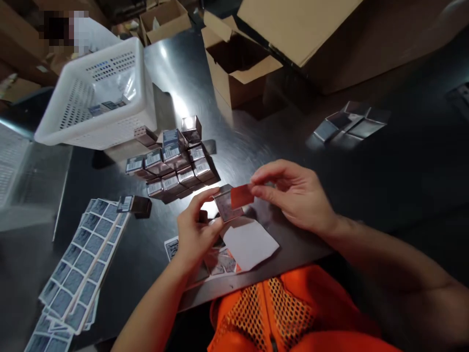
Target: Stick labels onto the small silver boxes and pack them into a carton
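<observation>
My left hand (194, 230) grips a small shiny metallic box (224, 205) just above the dark table (366, 166). My right hand (296, 195) pinches a small red card (242, 196) at the open end of that box; the card sticks partly out of it. Under my hands lie a white paper sheet (249, 243) and a few small printed slips (220, 261). Behind them stands a cluster of several finished small boxes with barcode labels (172, 164). One single labelled box (135, 204) sits apart to the left.
Sheets of blue labels (78, 274) fan out at the lower left. A white perforated basket (98, 98) stands at the back left. Open cardboard cartons (234, 63) and a large carton (322, 34) line the back. Flat unfolded silver boxes (350, 121) lie at right.
</observation>
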`<state>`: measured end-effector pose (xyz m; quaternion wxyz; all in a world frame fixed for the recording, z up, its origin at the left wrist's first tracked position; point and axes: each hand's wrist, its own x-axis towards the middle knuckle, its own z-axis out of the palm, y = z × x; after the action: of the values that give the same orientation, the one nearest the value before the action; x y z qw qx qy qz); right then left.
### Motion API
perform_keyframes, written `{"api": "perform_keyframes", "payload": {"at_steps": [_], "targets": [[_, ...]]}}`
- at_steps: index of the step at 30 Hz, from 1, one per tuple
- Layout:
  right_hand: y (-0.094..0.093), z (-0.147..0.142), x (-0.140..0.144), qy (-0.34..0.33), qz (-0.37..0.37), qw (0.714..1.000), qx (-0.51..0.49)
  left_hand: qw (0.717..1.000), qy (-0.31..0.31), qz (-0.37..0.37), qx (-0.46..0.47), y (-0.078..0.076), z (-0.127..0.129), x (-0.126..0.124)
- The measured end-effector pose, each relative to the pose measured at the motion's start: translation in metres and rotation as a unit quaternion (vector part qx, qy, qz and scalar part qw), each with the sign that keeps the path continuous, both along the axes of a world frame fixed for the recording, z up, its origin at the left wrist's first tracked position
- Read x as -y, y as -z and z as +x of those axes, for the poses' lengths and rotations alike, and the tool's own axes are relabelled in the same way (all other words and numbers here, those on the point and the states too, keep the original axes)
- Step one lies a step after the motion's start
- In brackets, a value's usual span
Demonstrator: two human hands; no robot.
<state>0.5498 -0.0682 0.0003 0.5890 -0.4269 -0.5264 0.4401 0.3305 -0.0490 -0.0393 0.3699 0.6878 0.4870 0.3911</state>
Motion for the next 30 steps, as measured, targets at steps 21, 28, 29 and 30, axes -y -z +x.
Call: {"api": "perform_keyframes", "payload": {"at_steps": [21, 28, 29, 30], "targets": [[0.005, -0.015, 0.002, -0.067, -0.219, 0.967, -0.108, 0.997, 0.004, 0.064, -0.048, 0.0, -0.001, 0.003], [0.006, -0.016, 0.002, -0.069, -0.22, 0.967, -0.109, 0.997, 0.009, 0.067, -0.045, -0.001, -0.001, 0.003], [0.006, -0.016, 0.002, -0.068, -0.22, 0.967, -0.112, 0.997, 0.009, 0.067, -0.045, -0.002, -0.001, 0.004], [0.006, -0.016, 0.002, -0.068, -0.22, 0.966, -0.114, 0.997, 0.008, 0.068, -0.044, -0.002, -0.001, 0.004]]}}
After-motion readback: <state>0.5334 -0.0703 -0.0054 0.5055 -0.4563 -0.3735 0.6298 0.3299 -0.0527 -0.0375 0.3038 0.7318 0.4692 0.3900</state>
